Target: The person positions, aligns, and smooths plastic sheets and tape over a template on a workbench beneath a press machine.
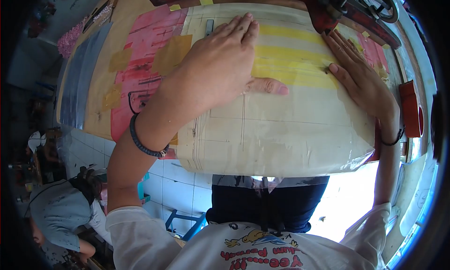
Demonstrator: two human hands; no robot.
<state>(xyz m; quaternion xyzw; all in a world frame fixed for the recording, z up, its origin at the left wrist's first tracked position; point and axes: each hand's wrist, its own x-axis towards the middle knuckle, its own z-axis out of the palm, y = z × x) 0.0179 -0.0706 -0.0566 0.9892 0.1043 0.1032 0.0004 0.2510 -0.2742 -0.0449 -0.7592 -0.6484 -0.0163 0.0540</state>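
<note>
My left hand (229, 52) lies flat on a clear plastic sheet (290, 145) over a cream work board, fingers stretched forward and thumb pointing right. Yellow strips (293, 54) run across the sheet between my two hands. My right hand (358, 77) rests flat at the right end of these strips, with its fingers extended. Close to my left fingertips is a small grey metal piece (209, 27). Thin dark lines (243, 122) mark the board below my left hand. Neither hand holds anything that I can see.
A red metal frame with a handwheel (382, 7) spans the board's far edge. Red sheeting (145, 45) and brown tape (172, 54) lie left, beside a grey panel (82, 82). An orange container (411, 110) stands right. Another person (61, 209) bends at lower left, near a blue stool (187, 223).
</note>
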